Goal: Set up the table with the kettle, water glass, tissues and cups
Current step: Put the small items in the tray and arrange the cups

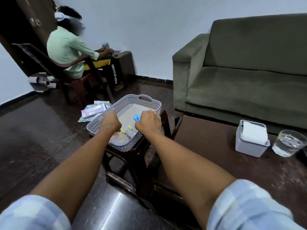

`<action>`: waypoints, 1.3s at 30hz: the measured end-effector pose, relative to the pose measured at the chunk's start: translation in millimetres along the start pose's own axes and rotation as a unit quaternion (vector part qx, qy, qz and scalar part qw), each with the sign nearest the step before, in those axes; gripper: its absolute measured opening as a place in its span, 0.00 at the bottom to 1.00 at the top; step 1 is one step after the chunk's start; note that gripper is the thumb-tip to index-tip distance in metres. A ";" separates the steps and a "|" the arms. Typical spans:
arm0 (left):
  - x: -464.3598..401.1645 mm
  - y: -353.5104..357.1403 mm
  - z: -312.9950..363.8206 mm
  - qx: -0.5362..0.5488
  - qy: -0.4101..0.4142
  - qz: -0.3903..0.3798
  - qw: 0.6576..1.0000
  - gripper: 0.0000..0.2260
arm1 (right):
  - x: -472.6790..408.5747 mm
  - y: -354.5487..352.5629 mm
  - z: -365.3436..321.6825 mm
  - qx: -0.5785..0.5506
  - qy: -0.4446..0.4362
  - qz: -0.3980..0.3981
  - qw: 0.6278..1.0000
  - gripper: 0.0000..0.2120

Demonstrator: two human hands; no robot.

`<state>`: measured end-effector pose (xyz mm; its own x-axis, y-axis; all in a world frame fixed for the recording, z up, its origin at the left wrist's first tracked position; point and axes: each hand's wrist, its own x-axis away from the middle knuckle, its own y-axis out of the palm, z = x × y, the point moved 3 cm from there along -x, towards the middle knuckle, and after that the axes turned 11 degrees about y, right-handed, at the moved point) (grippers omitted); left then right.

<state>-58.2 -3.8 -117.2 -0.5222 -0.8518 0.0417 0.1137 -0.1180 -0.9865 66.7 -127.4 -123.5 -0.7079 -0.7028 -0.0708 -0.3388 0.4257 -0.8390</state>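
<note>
A white tissue box [251,138] stands on the dark brown table [216,166] at the right. A water glass [289,143] stands just right of it, close to the frame edge. Both arms reach forward to a grey perforated basket [132,103] that rests on a dark stool [137,160] left of the table. My left hand [111,121] is curled at the basket's left rim. My right hand [148,121] is curled over its right rim. Inside the basket lie a blue item [137,117] and some small yellow-tipped pieces [127,130].
A green sofa [249,72] runs behind the table. Another person [69,50] sits in a chair at the back left, beside a small dark side table [124,63]. Packets [94,110] lie on the floor left of the basket.
</note>
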 end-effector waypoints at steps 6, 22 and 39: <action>12.7 -0.7 6.8 -0.041 0.000 -0.077 0.996 0.06 | -0.2 20.6 -1.6 0.052 0.004 -0.029 0.998 0.22; 198.7 127.0 439.5 0.149 0.622 0.032 0.768 0.13 | 252.2 -248.1 495.6 0.148 0.283 0.335 0.886 0.10; 347.3 234.2 739.3 0.033 0.504 -0.120 0.854 0.17 | 330.7 -263.6 620.9 0.026 0.405 0.206 0.891 0.38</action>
<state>411.9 -704.6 -216.6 -0.9962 0.0708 0.0515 -0.0696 -0.2843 -0.9562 306.8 -825.9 -260.7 -0.9875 0.1565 0.0167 0.0664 0.5106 -0.8572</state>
